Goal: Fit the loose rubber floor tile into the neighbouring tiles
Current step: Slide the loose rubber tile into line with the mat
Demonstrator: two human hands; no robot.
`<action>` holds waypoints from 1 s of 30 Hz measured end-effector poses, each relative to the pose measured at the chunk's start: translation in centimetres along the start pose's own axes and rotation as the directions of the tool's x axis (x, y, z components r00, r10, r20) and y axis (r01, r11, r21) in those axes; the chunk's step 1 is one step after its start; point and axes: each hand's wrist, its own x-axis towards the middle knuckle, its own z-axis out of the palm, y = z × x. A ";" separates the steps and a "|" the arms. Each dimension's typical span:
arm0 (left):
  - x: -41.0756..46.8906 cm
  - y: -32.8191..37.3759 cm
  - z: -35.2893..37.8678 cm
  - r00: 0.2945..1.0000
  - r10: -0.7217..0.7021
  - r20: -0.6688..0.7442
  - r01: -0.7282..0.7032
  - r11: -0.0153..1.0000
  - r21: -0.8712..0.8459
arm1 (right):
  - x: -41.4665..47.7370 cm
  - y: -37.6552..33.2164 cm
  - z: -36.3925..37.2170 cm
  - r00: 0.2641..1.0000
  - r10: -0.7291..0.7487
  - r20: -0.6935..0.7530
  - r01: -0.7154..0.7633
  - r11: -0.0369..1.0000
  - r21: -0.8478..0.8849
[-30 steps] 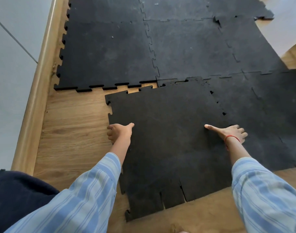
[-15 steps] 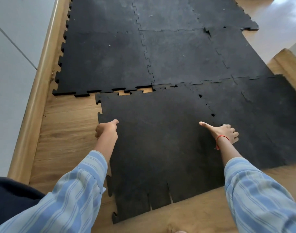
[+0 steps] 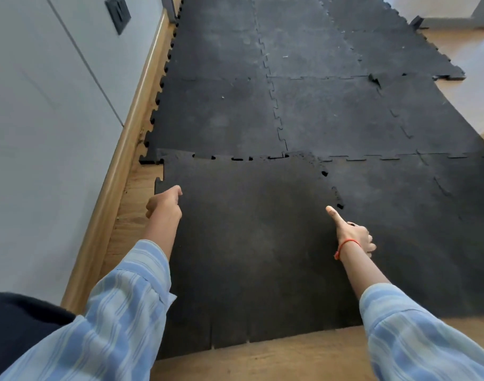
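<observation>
Since earlier, tile (image 3: 249, 243) slid to the mat's (image 3: 221, 111) near edge. Left hand (image 3: 164, 206) pinches its left edge; right hand (image 3: 353, 235) presses flat, thumb out. I should align tabs, then press down.

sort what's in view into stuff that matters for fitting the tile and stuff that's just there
In the job: loose tile, laid neighbouring tiles, left hand, right hand.

Just there: wall socket, dark cloth, skirting board.
</observation>
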 end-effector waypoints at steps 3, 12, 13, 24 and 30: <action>1.1 1.2 -1.8 1.000 0.014 -0.003 -0.014 1.000 0.003 | -1.4 -0.2 1.9 0.998 -0.010 0.059 0.010 1.000 0.009; 6.3 3.8 -5.0 0.999 0.038 -0.002 -0.038 0.991 0.125 | -3.3 -1.5 6.4 0.990 -0.044 0.133 0.025 0.990 0.142; 7.1 3.7 -5.3 1.000 0.019 0.010 -0.021 0.991 0.131 | -3.2 -1.6 6.9 0.990 -0.060 0.124 0.043 0.990 0.135; 9.4 0.9 2.0 0.891 -0.100 0.442 -0.219 0.760 0.612 | -5.6 -0.4 9.5 0.944 -0.307 0.123 0.318 0.738 -0.595; 7.3 -1.1 2.6 0.829 -0.088 0.552 -0.539 0.138 0.831 | -6.7 0.3 8.6 0.978 -0.188 0.094 0.202 0.724 -0.659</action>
